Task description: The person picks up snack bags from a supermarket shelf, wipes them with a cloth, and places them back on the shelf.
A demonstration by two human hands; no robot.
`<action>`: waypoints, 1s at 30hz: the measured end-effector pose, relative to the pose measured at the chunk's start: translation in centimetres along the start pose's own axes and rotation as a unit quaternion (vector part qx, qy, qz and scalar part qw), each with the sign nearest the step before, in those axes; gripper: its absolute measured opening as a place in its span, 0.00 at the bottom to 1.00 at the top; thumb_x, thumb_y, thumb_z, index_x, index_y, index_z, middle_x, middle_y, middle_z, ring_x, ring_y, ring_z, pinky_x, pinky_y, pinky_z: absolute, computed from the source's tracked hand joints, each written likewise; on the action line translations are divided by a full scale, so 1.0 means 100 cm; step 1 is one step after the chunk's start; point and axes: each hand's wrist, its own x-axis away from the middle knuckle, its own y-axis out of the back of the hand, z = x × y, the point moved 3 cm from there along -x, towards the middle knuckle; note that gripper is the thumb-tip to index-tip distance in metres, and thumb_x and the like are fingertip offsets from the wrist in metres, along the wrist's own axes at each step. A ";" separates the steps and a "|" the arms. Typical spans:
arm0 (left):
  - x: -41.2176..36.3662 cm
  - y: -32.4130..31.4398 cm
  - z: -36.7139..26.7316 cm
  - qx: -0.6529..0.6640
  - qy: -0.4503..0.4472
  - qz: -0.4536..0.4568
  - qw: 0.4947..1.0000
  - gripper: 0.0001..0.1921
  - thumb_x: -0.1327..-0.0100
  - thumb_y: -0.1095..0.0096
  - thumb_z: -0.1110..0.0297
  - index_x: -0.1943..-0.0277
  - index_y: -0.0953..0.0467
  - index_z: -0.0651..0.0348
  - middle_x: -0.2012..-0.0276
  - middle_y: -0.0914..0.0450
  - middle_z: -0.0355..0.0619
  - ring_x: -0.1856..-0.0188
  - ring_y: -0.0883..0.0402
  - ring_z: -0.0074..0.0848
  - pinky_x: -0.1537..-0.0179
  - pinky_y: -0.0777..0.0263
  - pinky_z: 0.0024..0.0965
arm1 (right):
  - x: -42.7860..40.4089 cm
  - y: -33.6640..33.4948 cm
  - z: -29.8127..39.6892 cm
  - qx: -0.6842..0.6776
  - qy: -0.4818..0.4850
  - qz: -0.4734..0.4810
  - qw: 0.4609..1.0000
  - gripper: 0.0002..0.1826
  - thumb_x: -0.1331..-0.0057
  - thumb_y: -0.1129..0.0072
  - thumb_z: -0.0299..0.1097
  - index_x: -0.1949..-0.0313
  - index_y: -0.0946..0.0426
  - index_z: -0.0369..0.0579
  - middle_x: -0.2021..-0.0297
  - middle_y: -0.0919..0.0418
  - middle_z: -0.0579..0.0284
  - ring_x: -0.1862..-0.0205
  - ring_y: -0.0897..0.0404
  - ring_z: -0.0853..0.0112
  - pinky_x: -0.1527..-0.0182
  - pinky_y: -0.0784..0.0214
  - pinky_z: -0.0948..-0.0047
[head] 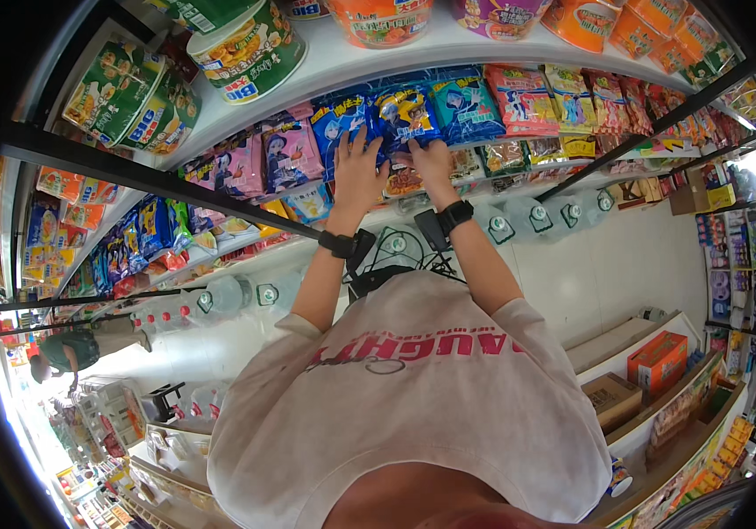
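Observation:
On a white store shelf lies a row of glossy snack packets. My left hand (356, 173) rests with spread fingers on a blue snack packet (337, 127) that shows a cartoon figure. My right hand (429, 164) is at the lower edge of a blue and yellow snack packet (405, 112), its fingers bent against that edge; whether they pinch it is hard to tell. Pink snack packets (290, 155) lie to the left of my hands. A teal snack packet (467, 109) and a pink pony packet (521, 99) lie to the right.
Instant noodle tubs (245, 56) stand on the shelf above. A black metal shelf post (166, 182) crosses on the left. Large clear water bottles (540, 215) stand on the floor below. Behind me are cardboard boxes (609, 397). Another person (70, 350) is far left.

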 end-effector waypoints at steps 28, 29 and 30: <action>0.021 -0.056 -0.050 0.037 -0.101 0.171 0.979 0.36 0.38 0.34 0.62 0.33 0.38 0.76 0.32 0.38 0.72 0.31 0.36 0.59 0.27 0.44 0.51 | -0.003 0.037 -0.040 -0.041 -0.051 -0.029 0.997 0.17 0.36 0.28 0.40 0.77 0.22 0.44 0.77 0.20 0.64 0.79 0.24 0.79 0.76 0.34 0.80; 0.021 -0.061 -0.054 0.040 -0.106 0.173 0.978 0.36 0.38 0.34 0.62 0.33 0.38 0.76 0.32 0.38 0.72 0.31 0.36 0.59 0.27 0.44 0.51 | -0.012 0.044 -0.047 0.011 -0.043 -0.053 0.998 0.16 0.35 0.29 0.41 0.75 0.21 0.45 0.77 0.20 0.64 0.78 0.24 0.79 0.76 0.35 0.80; 0.021 -0.062 -0.056 0.023 -0.112 0.164 0.980 0.37 0.38 0.34 0.62 0.33 0.40 0.77 0.33 0.38 0.74 0.31 0.35 0.59 0.28 0.43 0.52 | -0.018 0.046 -0.050 0.064 -0.037 -0.072 0.995 0.15 0.35 0.29 0.41 0.73 0.20 0.46 0.76 0.20 0.65 0.78 0.23 0.80 0.76 0.35 0.80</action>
